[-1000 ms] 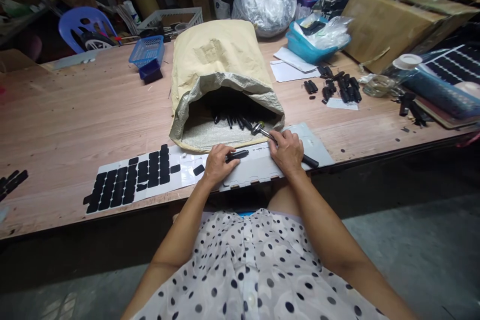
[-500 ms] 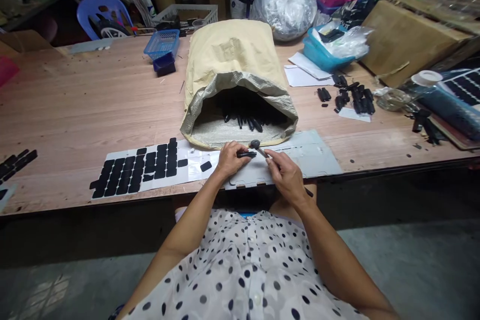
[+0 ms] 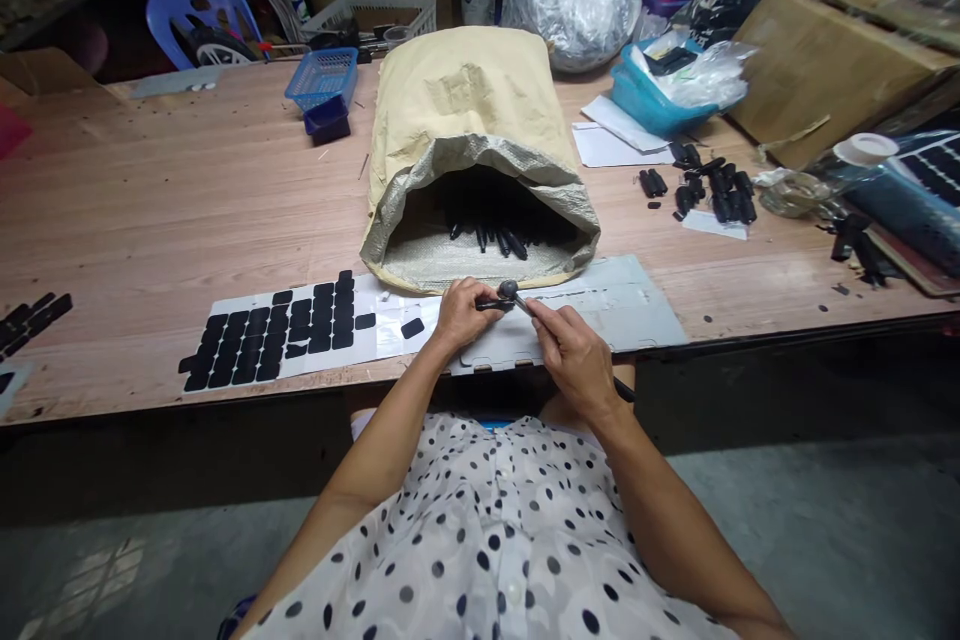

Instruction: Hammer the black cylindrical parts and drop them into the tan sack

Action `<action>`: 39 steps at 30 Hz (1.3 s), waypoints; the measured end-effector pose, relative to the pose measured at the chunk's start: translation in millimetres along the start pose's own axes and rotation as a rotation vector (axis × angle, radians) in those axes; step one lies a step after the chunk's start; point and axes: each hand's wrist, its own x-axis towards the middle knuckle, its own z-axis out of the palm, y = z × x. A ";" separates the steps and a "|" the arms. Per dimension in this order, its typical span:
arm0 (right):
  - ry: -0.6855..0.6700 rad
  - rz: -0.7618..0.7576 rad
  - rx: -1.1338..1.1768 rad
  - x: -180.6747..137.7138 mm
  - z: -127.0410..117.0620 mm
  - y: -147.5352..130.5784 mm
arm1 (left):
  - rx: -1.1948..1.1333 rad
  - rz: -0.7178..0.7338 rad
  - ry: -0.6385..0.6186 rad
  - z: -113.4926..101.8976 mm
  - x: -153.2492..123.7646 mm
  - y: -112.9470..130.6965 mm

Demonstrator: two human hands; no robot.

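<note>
My left hand (image 3: 463, 312) pinches a small black cylindrical piece (image 3: 491, 304) against the grey board (image 3: 645, 305) at the table's front edge. In my right hand (image 3: 574, 350) is a small hammer (image 3: 521, 302), its dark rounded head at the tip of the black piece and its handle end showing behind the wrist. From here the head seems to touch the piece. Just beyond both hands lies a cream woven sack (image 3: 465, 85), mouth facing me, with several similar black pieces (image 3: 512, 242) inside. The deeper part of the sack is dark.
Left of my hands, a white sheet carries black rounded stickers (image 3: 255, 345). More black pieces (image 3: 724, 190) lie in a pile at right, near a blue basin (image 3: 652, 105) and a cardboard box (image 3: 840, 60). Blue baskets (image 3: 322, 80) stand behind at left.
The hammer head has come slightly left and down onto the tip of the black piece. My left hand keeps its pinch in nearly the same place. The view has shifted a little.
</note>
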 end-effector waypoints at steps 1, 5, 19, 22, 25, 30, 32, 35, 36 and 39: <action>0.009 0.011 0.008 -0.3 -1.0 0.6 | -0.001 0.007 0.005 0.7 0.0 -0.8; -0.030 0.021 0.026 -1.4 -1.9 4.5 | 0.003 0.008 0.016 1.9 -0.4 -1.7; 0.086 0.129 -0.163 52.9 21.7 51.8 | -0.092 0.052 0.043 -3.1 -6.9 -5.6; 0.115 0.139 -0.144 49.3 26.2 53.1 | -0.206 0.003 0.098 -4.4 -9.5 -7.4; 0.117 0.142 -0.132 46.3 28.0 53.0 | -0.344 -0.063 0.127 -5.5 -13.2 -9.1; 0.124 0.145 -0.129 46.5 29.0 53.0 | -0.481 -0.167 0.243 -3.5 -12.5 -10.9; 0.128 0.144 -0.142 47.1 28.7 52.5 | -0.508 -0.184 0.302 -2.6 -9.3 -10.6; 0.124 0.138 -0.160 47.8 27.4 50.9 | -0.513 -0.203 0.332 -6.0 -9.0 -5.9; 0.123 0.138 -0.163 48.0 27.0 50.2 | -0.505 -0.197 0.328 -9.1 -12.4 -2.7; 0.121 0.138 -0.173 48.8 26.4 48.0 | -0.480 -0.086 0.232 -22.1 -37.2 10.3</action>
